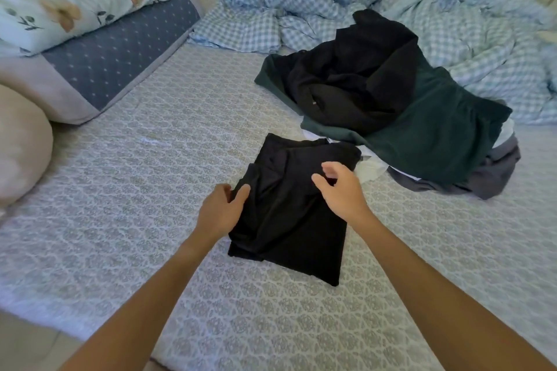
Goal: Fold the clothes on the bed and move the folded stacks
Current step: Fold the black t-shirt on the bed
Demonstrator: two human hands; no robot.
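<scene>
**Garment Mid-Fold: Hand Positions and Layout**

Black garment lies flat on the patterned bed sheet, near the bed's front edge and directly ahead of the person. It is already reduced to a rough rectangle, with soft creases across its middle. This placement probably keeps the fabric within easy reach of both arms and gives it a flat, bare surface to fold against.

Left hand rests at the garment's left edge. Its thumb lies over the cloth and its fingers curl at the hem, seemingly pinching it. The grip suggests the edge is being held for squaring or for another fold.

Right hand hovers over the upper right part of the garment. Its fingers are spread and loosely bent, and they hold nothing. Whether the fingertips touch the cloth cannot be determined.

Unfolded pile lies just beyond the garment to the right, with black and dark green items on top and grey and white pieces beneath. Its near edge is just beside the garment's far corner, likely so the next item can be drawn across with a short reach.

Checked duvet is bunched at the far side. Pillows are stacked at the left.
</scene>
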